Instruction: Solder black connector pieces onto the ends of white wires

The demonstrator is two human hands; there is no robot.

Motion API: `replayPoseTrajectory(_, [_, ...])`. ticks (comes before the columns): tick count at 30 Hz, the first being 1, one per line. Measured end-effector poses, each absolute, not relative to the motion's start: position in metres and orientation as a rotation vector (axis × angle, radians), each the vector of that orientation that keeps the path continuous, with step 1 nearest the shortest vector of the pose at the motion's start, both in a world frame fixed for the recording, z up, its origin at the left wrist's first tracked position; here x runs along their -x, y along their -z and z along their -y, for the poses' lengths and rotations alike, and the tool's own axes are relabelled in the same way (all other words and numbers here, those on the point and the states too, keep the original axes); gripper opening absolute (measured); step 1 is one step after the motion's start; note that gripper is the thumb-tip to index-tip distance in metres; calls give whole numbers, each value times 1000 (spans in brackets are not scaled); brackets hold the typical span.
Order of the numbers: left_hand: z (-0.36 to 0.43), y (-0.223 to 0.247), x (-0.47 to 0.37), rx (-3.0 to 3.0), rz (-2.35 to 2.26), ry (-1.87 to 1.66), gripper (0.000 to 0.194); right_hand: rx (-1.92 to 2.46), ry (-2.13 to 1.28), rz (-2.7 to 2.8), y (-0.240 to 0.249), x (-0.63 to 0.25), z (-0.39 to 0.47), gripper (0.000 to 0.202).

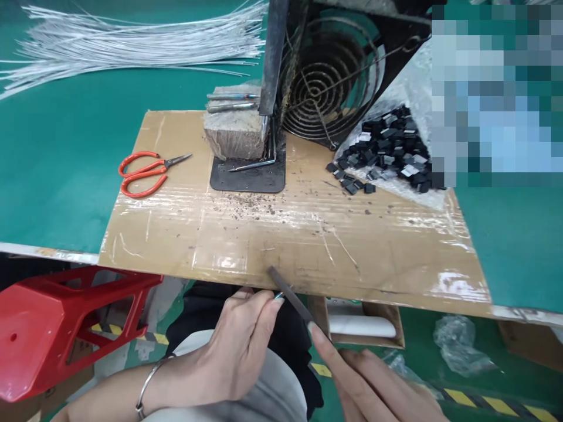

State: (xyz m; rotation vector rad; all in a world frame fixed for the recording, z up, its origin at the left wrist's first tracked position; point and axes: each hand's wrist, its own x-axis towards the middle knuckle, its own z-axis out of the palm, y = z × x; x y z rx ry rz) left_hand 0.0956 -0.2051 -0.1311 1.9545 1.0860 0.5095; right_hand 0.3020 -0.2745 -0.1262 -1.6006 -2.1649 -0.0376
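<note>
My right hand [365,381] is closed on a dark flat file [294,299], the index finger stretched along it. The file slants up and left, its far end over the front edge of the cardboard sheet. Beside the file, my left hand [246,334] pinches a thin metal rod [278,295]; only its shiny tip shows past the thumb, close to the file's edge. Whether the two touch I cannot tell. Most of the rod is hidden in the fingers.
Cardboard [281,234] covers part of the green table [53,170]. On it are orange-handled scissors [143,173], a grey block [235,132] bearing metal rods, a fan [332,76] and several small black pieces [391,146]. White wires [145,41] lie back left; a red stool [48,328] stands below.
</note>
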Motion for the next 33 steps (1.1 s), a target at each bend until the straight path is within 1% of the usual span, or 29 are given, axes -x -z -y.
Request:
replayPoseTrajectory(3, [202, 128, -100, -2000, -1090, -489, 28, 1567, 91, 2121, 130, -300, 269, 58])
replayPoseTrajectory(6, [206, 133, -95, -2036, -1052, -496, 26, 1565, 159, 2092, 132, -300, 267, 59])
replayPoseTrajectory(9, [213, 140, -86, -2035, -1024, -510, 41, 1558, 44, 2203, 131, -303, 275, 55])
replayPoseTrajectory(10, [214, 141, -84, -2024, -1013, -513, 43, 1564, 22, 2211, 131, -304, 277, 55])
replayPoseTrajectory(12, [214, 142, -84, -1988, -995, -518, 40, 1593, 44, 2169, 132, -302, 276, 61])
replayPoseTrajectory(14, [212, 140, -87, -1931, -1020, -522, 31, 1604, 115, 2093, 133, -299, 269, 67])
replayPoseTrajectory(16, [211, 139, -90, -1866, -1077, -518, 27, 1573, 170, 2060, 133, -296, 262, 68])
replayPoseTrajectory(22, [216, 143, -90, -1749, -1095, -497, 40, 1604, 73, 2120, 129, -301, 272, 61])
replayPoseTrajectory(26, [215, 143, -87, -1754, -1058, -477, 37, 1577, 187, 2088, 133, -301, 267, 60])
replayPoseTrajectory(28, [214, 141, -88, -1751, -1044, -468, 37, 1578, 193, 2102, 135, -302, 268, 59])
replayPoseTrajectory(33, [207, 134, -96, -1721, -1099, -425, 38, 1563, 43, 2194, 136, -305, 278, 41])
